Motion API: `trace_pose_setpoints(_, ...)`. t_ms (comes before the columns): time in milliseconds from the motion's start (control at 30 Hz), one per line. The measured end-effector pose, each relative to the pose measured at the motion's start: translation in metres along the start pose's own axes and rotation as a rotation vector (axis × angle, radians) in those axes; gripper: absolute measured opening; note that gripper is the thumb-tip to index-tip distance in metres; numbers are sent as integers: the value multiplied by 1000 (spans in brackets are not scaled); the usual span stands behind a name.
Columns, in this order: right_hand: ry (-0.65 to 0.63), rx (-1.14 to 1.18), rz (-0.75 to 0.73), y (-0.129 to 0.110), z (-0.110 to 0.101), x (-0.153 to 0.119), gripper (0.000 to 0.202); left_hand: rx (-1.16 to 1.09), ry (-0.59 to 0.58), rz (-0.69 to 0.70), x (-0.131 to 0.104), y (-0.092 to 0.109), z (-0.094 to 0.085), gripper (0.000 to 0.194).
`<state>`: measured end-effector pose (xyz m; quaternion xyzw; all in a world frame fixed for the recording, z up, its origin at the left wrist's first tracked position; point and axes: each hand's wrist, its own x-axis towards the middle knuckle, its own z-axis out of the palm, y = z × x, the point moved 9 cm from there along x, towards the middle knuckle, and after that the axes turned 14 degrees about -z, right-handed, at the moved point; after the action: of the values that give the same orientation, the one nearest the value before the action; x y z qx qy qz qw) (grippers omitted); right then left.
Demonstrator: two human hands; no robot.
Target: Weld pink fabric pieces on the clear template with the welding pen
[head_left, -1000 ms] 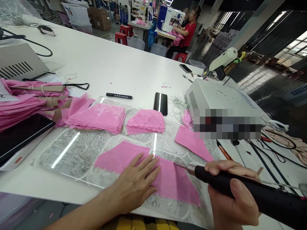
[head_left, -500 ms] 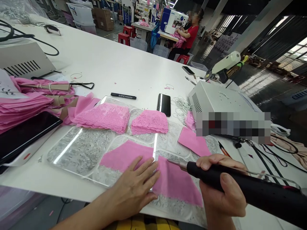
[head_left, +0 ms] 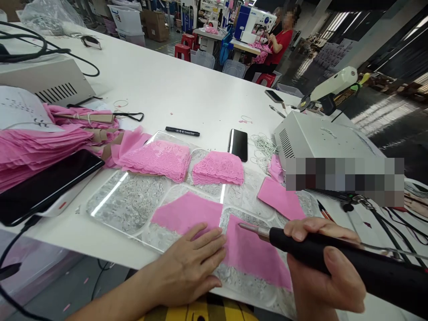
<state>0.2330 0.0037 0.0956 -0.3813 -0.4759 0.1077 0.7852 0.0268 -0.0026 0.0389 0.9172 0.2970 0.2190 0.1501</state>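
My left hand [head_left: 192, 263] lies flat, fingers stretched out, on the near edge of a flat pink fabric piece [head_left: 189, 213] and beside a second pink piece [head_left: 256, 254]. Both pieces rest on a clear patterned template board [head_left: 123, 203]. My right hand [head_left: 326, 263] is wrapped around a thick black-handled tool [head_left: 310, 247] with a pointed metal tip. That tip is over the upper left part of the second piece; whether it touches the cloth I cannot tell. Beyond them sit two stacks of pink lace pieces, a larger stack [head_left: 155, 160] and a smaller stack [head_left: 218, 168].
A grey machine box [head_left: 327, 138] stands at right, near a folded pink piece [head_left: 281, 197]. Phones, a black marker [head_left: 182, 131] and loose elastic cord [head_left: 264, 149] lie around. Bundled pink fabric [head_left: 43, 142] fills the left. Farther back, a person in red works at a sewing machine [head_left: 256, 26].
The view has shifted, so the scene sits farther right. Relative to the fabric, my left hand and the tool tip have come slightly toward me. Both fabric pieces stay on the board.
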Motion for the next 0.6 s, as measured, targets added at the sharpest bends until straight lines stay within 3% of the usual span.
trace_pose_setpoints(600, -75, 65, 76, 7, 15, -12, 10, -49, 14, 77, -2, 4, -5, 33)
